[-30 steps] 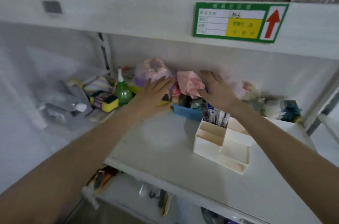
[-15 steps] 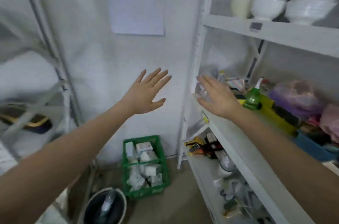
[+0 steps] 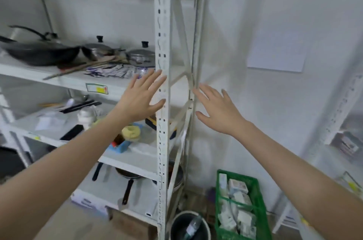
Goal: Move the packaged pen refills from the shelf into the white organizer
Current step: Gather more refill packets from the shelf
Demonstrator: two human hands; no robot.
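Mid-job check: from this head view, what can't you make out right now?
- White organizer: not in the head view at all.
- Small packets on the pan shelf: blurred, so whether they are pen refills is unclear.
- Price label on the shelf edge: print too small and blurred.
- Right-hand shelf unit: cut off by the frame edge, contents smeared.
- Left hand and right hand: open, holding nothing.
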